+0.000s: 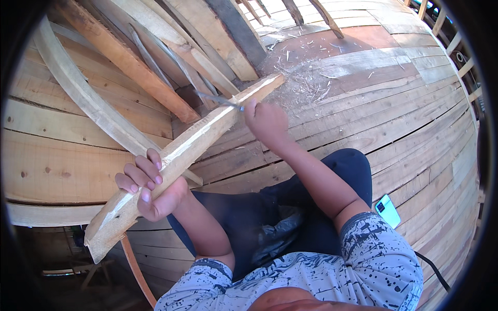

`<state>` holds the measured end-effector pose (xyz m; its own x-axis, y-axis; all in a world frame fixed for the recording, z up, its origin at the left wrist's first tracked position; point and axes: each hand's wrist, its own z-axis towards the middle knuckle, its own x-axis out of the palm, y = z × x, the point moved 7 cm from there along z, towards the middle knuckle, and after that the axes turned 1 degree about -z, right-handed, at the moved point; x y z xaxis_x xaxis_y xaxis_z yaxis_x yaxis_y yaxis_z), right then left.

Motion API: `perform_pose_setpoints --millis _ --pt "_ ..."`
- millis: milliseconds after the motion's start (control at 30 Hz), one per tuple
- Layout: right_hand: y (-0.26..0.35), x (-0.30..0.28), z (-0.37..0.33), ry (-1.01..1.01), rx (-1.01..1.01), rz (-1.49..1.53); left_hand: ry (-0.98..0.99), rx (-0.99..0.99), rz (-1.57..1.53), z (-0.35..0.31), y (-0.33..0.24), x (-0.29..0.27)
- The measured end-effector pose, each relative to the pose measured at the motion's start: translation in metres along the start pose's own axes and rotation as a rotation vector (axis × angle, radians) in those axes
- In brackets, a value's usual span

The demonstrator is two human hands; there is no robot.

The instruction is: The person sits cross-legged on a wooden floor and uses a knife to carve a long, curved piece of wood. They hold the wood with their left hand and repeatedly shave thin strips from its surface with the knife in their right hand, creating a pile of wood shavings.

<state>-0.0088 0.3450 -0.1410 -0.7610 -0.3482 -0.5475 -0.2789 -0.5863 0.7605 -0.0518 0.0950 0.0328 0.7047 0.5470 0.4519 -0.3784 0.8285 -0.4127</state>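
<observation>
A long, rough-cut wooden beam (199,136) slants from the lower left up to the middle of the view, with a pale freshly cut strip along its upper edge. My left hand (155,187) grips it near the lower end, fingers over the top and thumb on the near side. Toward the beam's far end, my right hand (266,122) is closed around the handle of a knife (220,100). Its thin grey blade points left across the cut strip. The fist covers most of the handle, and whether the edge touches the wood is hard to tell.
Several planks and timbers (116,57) lean at the upper left, beside a curved wooden rib (88,98). Wood shavings (314,85) litter the plank floor (410,119) beyond the beam. A light-blue phone (388,211) lies by my right knee, near a black cable (434,268).
</observation>
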Motion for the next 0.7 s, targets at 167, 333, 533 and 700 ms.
perform_pose_setpoints --millis 167,333,533,700 --pt "-0.007 0.002 0.003 -0.08 -0.098 -0.055 0.015 -0.013 0.003 0.003 0.002 0.006" --pt "-0.008 -0.008 0.004 -0.367 -0.285 -0.134 0.004 -0.017 -0.028 0.003 0.002 -0.007" --pt "0.001 -0.008 0.008 0.313 -0.017 0.285 0.014 -0.009 -0.041 0.003 0.001 -0.007" --pt "-0.005 -0.016 0.02 0.329 -0.108 0.653 -0.012 -0.013 -0.057 0.003 0.002 -0.014"
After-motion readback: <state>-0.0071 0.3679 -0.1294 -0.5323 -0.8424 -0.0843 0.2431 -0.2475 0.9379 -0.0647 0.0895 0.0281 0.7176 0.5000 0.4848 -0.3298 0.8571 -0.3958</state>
